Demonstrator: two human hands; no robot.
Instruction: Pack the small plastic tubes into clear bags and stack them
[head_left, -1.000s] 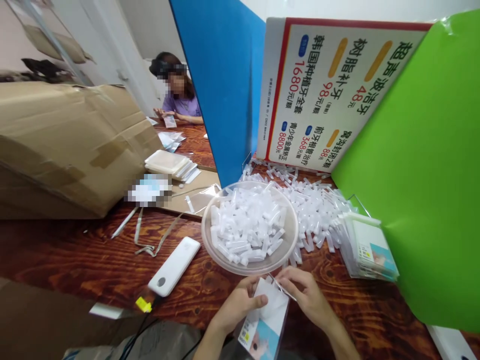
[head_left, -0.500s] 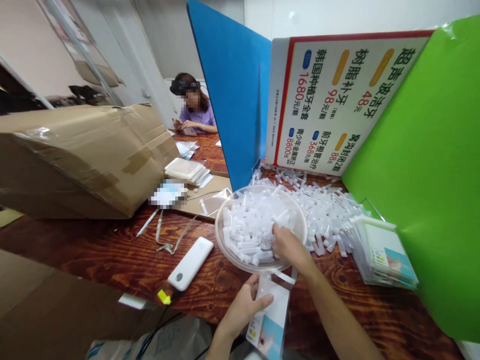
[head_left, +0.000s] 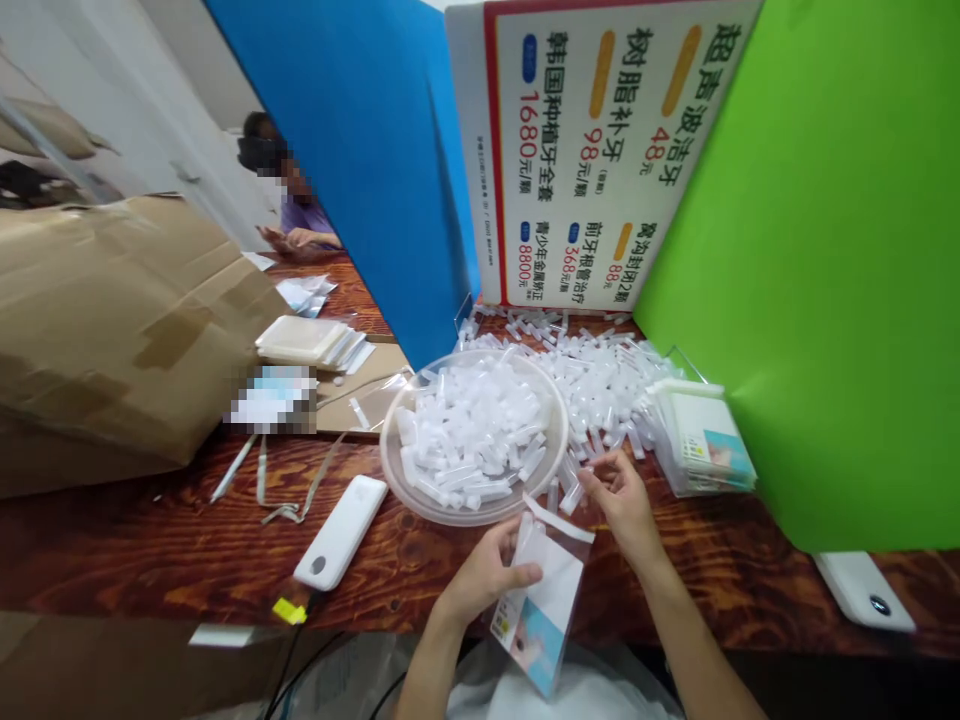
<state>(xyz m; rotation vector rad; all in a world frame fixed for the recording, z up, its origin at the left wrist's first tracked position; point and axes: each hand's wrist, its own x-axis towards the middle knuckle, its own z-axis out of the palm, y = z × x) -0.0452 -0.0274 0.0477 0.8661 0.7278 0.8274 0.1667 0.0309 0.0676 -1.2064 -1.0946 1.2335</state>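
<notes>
Fingers [head_left: 516,576] of the left hand [head_left: 480,585] pinch a clear bag [head_left: 551,590] with a printed card inside, held over the near edge of the wooden surface [head_left: 150,540]. Just beyond, the right hand [head_left: 624,505] curls its fingers by loose white tubes [head_left: 600,385]; I cannot tell whether it holds 1. Behind sits a bowl [head_left: 465,517] heaped with tubes, then a price sign [head_left: 600,150].

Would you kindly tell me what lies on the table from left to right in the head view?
Cardboard box → white power bank → bowl of tubes → stack of pouches → second power bank.
</notes>
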